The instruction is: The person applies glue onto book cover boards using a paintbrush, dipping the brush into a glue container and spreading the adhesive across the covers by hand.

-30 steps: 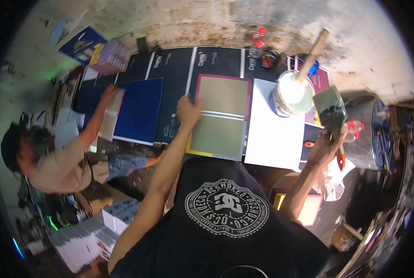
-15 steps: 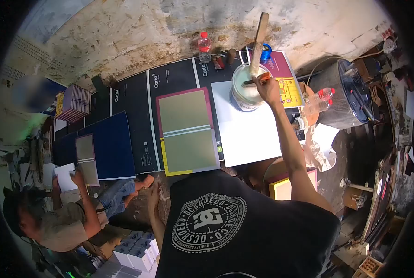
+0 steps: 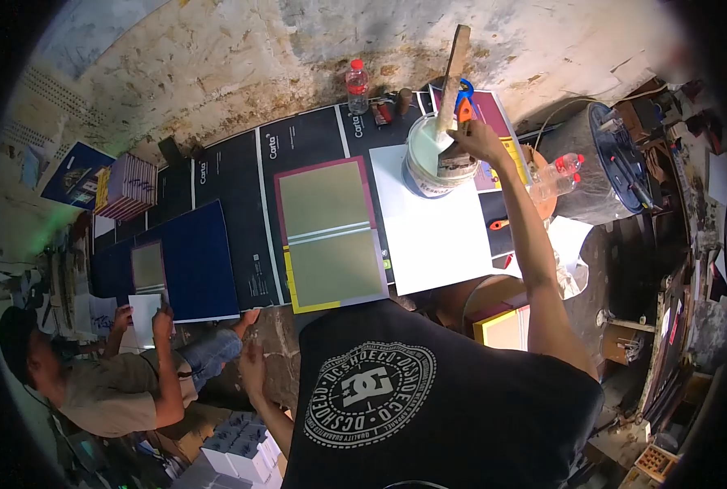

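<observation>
Gripped one wide brush (image 3: 458,166) in the right hand (image 3: 479,140), with fingers bent around its handle, above the bucket (image 3: 419,179); placed the bristles at the near right side of the bucket's mouth. Held the left hand (image 3: 252,371) far left of the bucket, on its near side; saw nothing in its grasp, but could not tell how far spread. Judged the brush light, stiff in the handle, soft in the bristles, slippery where wet; best taken by the handle just above the bristles. Counted about the bucket: one wooden stick (image 3: 454,69) leaning out; one white sheet (image 3: 432,240) beneath; two grey boards (image 3: 322,200) to its left; one upright bottle (image 3: 357,91) behind-left.
</observation>
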{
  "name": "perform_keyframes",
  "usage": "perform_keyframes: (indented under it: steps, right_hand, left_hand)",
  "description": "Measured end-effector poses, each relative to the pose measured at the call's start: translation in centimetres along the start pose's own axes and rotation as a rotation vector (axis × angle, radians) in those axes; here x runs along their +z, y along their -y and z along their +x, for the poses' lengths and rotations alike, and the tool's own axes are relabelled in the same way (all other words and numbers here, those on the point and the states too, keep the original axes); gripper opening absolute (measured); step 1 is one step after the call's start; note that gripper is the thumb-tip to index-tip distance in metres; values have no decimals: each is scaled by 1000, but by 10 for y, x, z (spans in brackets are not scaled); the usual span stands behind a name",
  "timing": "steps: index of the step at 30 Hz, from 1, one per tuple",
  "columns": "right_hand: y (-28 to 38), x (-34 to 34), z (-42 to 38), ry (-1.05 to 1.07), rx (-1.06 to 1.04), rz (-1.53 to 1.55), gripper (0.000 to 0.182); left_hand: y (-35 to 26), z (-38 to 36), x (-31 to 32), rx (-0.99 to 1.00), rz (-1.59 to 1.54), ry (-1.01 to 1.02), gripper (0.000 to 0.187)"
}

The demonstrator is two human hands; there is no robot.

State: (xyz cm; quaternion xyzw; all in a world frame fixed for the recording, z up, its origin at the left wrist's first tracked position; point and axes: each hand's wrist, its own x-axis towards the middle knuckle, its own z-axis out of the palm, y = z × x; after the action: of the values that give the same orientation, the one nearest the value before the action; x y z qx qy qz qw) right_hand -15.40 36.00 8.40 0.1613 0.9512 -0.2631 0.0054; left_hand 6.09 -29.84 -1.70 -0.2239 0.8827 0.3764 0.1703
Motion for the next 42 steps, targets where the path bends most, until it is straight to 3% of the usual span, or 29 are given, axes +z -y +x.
perform_keyframes:
  steps: [3, 6, 9, 12, 14, 16, 18, 19, 22, 24, 25, 28, 30, 32, 34, 35, 38, 40, 41, 42]
  right_hand:
    - [-3, -5, 21, 56, -35, -40, 46]
    - [5, -20, 42, 109, -148, -213, 45]
    - [53, -38, 31, 126, -111, -300, 45]
    - [91, -25, 31, 86, -236, -391, 47]
    - [133, -12, 3, 107, -356, -482, 52]
    - [146, 39, -2, 54, -372, -465, 57]
    - [174, 76, -16, 165, -359, -417, 54]
    - [184, 97, -26, 50, -420, -345, 55]
    - [202, 152, -37, -186, -504, 100, 47]
    - [206, 177, -46, -90, -271, 315, 42]
    - [183, 208, -40, -177, -290, 308, 39]
    - [136, 223, -44, -131, 111, 259, 38]
    - [101, 222, -63, -477, 93, 358, 33]
    - [73, 217, -98, -515, 241, 731, 31]
    - [121, 192, -134, -667, 226, 1288, 33]
    - [125, 193, -140, -698, 140, 1312, 35]
    - [157, 198, -154, -669, 174, 1121, 25]
    - [180, 213, -165, -562, 225, 789, 22]
    - [191, 222, -176, -484, 176, 715, 22]
    - [198, 236, -189, -349, 263, 670, 22]
  left_hand:
    - [-24, 13, -2, 258, -80, 3, 50]
    - [-75, 15, -7, 255, -68, 31, 49]
    - [-111, 38, 9, 405, -12, 64, 48]
    - [-141, 62, 27, 821, 271, 28, 49]
    - [-160, 76, 48, 921, 83, 84, 44]
    - [-162, 93, 84, 848, -233, 98, 36]
    - [-160, 101, 114, 731, -521, 169, 30]
    - [-149, 114, 138, 618, -753, 227, 29]
    - [-147, 112, 149, 682, -686, 96, 28]
    - [-135, 116, 154, 731, -562, 102, 27]
    - [-130, 120, 156, 754, -500, 105, 27]
    - [-131, 122, 152, 899, -547, 54, 26]
    - [-141, 119, 147, 846, -588, 69, 26]
    - [-138, 118, 136, 788, -613, 140, 27]
    - [-147, 122, 141, 668, -748, 114, 31]
    - [-149, 127, 144, 626, -789, 108, 33]
    - [-146, 121, 139, 593, -793, 162, 40]
    - [-141, 125, 144, 629, -741, 164, 44]
    - [-131, 127, 152, 649, -702, 147, 45]
    - [-122, 127, 158, 666, -663, 134, 46]
